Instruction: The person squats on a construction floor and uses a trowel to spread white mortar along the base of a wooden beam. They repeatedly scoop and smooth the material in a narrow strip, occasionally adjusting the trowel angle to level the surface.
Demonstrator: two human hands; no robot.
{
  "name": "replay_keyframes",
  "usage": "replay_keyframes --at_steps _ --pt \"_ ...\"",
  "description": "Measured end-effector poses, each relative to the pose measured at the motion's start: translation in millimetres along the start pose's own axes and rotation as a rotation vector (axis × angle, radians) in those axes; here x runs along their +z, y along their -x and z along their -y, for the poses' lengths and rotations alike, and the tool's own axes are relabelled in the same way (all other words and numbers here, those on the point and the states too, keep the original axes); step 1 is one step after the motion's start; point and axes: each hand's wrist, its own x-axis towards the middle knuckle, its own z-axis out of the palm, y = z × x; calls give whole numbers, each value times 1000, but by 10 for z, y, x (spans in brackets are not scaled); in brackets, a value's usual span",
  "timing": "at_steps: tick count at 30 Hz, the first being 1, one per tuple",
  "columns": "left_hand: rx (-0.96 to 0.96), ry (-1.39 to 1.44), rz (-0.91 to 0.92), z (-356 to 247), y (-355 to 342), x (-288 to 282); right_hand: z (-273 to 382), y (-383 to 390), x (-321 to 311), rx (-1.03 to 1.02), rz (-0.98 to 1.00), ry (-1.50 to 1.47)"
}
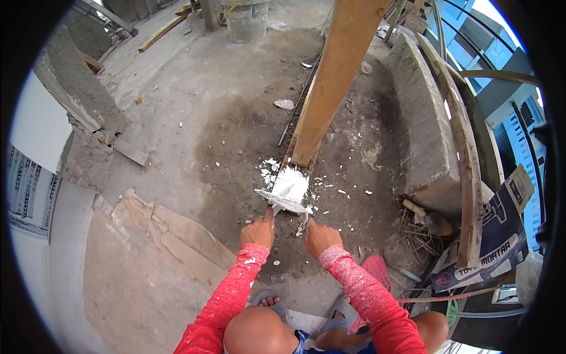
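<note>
My left hand (257, 232) is closed around the handle of a putty knife or similar scraper (275, 210), whose blade is partly hidden. My right hand (320, 238) grips a metal trowel (281, 199), its plaster-coated blade lying crosswise above the left tool. Just beyond both blades, white plaster (291, 179) is heaped on the near end of a board on the floor, with loose flakes scattered around it. A tall wooden plank (333, 71) rises behind the heap.
A bucket (244, 26) stands at the back. Cardboard (165, 227) lies at left. A concrete block (427, 130), bent wooden strip (469, 194), tangled rods (418, 242) and dark mortar bag (501, 224) crowd the right. My sandalled feet (271, 301) are below my hands.
</note>
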Motion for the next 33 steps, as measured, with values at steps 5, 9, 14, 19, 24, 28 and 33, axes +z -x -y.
replay_keyframes --at_steps 5,9,14,19,24,28,33 --pt "62 -30 23 -7 -30 -8 -354 -131 74 31 9 6" --pt "28 -118 41 24 -17 -13 -669 -14 -29 189 -102 -26" --pt "68 -76 -103 -5 13 69 -426 158 90 16 -49 -26" --pt "119 -103 -81 31 26 46 -460 -22 20 226 23 41" --pt "96 -101 -34 35 105 54 -605 299 -42 167 -12 -34" --pt "86 -54 -61 34 47 57 -289 189 163 12 -50 -107" --pt "94 -30 -31 79 23 -4 -498 10 140 271 -8 -48"
